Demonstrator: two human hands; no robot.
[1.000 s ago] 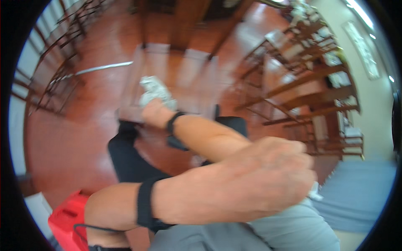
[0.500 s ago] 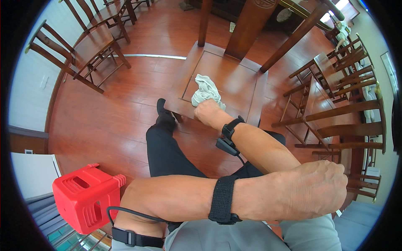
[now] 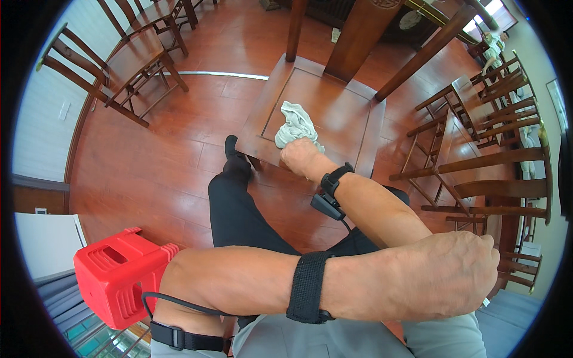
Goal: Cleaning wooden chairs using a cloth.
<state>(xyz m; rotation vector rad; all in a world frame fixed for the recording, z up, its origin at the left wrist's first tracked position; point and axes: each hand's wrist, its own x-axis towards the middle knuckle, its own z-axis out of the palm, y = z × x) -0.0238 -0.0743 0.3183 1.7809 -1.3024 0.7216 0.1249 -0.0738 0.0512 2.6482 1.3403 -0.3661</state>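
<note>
My right hand (image 3: 301,156) is closed at the front edge of a brown wooden chair's seat (image 3: 343,122). It grips the near end of a crumpled pale grey-white cloth (image 3: 296,125), and the rest of the cloth lies bunched on the seat. Across the lower part of the view stretches my left forearm, over my right arm. My left hand (image 3: 444,277), back upward, is curled into a fist at the right; its fingertips and anything inside are hidden. Each wrist carries a black strap (image 3: 309,286), and a small black device (image 3: 327,206) hangs by the right one.
A red plastic stool (image 3: 119,277) stands at the lower left. Wooden chairs (image 3: 134,56) line the left wall, and more chairs (image 3: 459,143) stand at the right. The chair's tall back (image 3: 362,36) rises at its far side. Someone (image 3: 492,48) is in the far right background.
My right hand and the cloth stay together at the seat's front edge. The view has shifted slightly, and my left forearm sits a little differently.
</note>
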